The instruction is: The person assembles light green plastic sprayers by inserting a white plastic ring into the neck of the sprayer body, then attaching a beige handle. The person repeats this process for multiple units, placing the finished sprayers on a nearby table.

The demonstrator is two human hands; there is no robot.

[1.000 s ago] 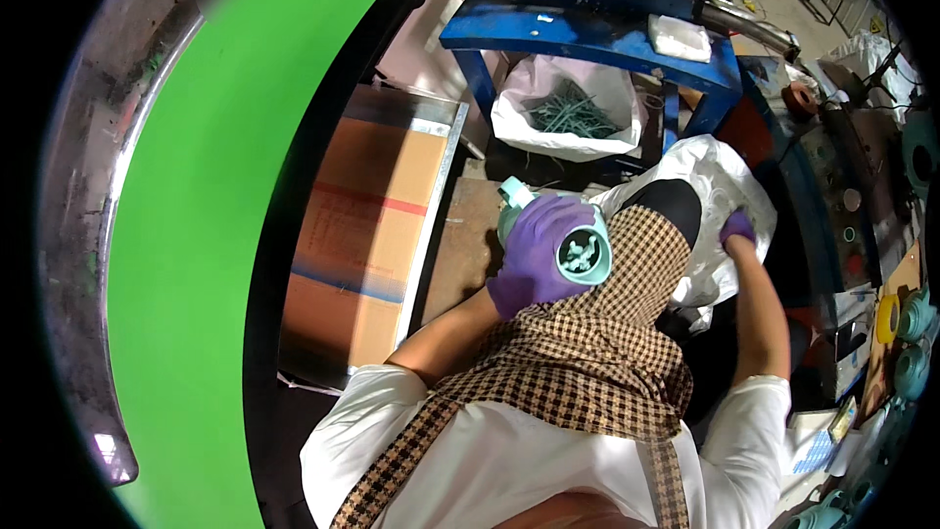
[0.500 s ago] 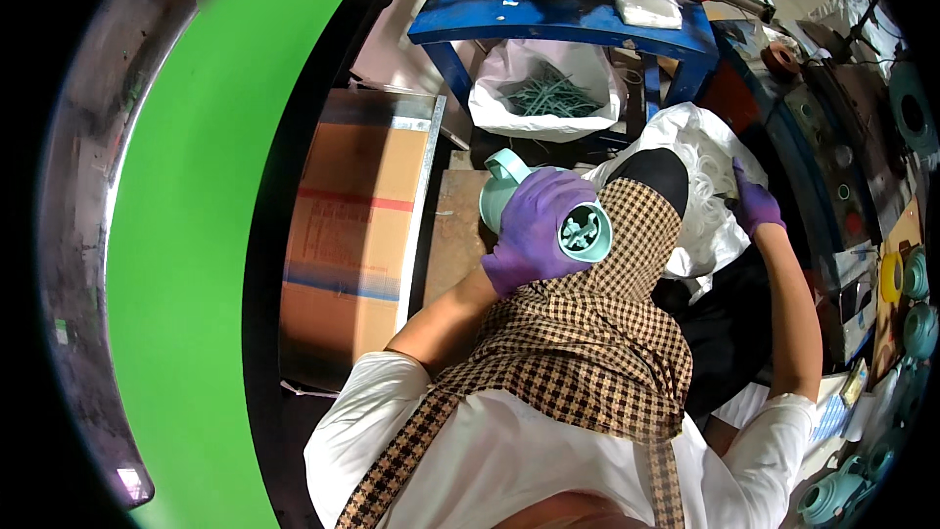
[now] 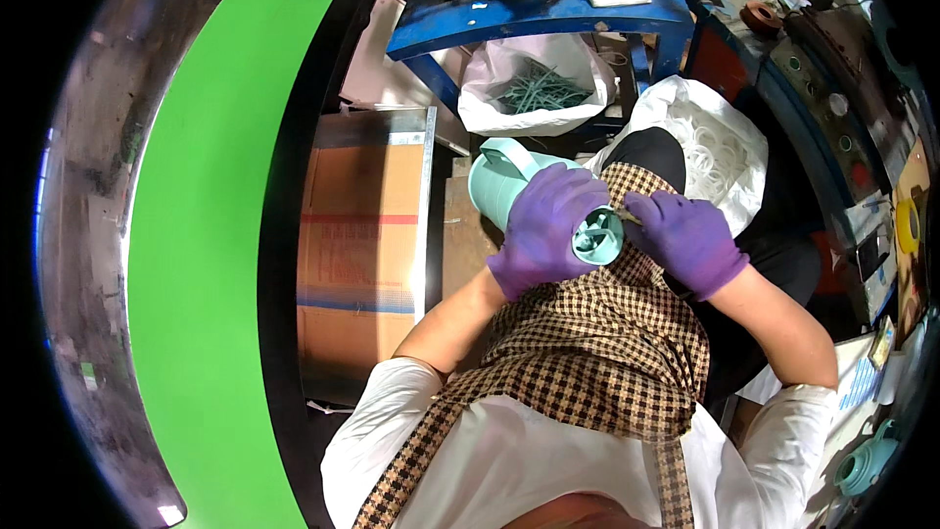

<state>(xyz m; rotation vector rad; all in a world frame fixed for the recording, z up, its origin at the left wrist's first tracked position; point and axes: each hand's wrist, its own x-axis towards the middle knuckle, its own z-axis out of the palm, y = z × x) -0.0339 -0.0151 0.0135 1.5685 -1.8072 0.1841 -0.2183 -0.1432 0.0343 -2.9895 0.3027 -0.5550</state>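
A mint-green plastic jug [image 3: 494, 188] with a loop handle lies tilted above my lap. My left hand [image 3: 550, 225], in a purple glove, is wrapped round its body. The round open end faces me and shows mint-green plastic pieces inside. My right hand [image 3: 685, 235], also gloved in purple, is at the rim of that opening with its fingers pinched together. A small pale bit shows by the fingertips, too little to name. Beyond my right hand stands a white sack [image 3: 749, 176] holding many translucent white rings [image 3: 703, 149].
A second white sack [image 3: 485, 120] with thin green strips [image 3: 546, 90] sits under a blue metal table [image 3: 539, 24]. Left of me are a cardboard box [image 3: 357, 264] and a long green surface [image 3: 201, 264]. Another mint-green vessel [image 3: 862, 465] stands at the lower right.
My right hand has come from the sack of white rings to the jug's opening. The jug stays in my left hand, turned a little. The head view has shifted slightly.
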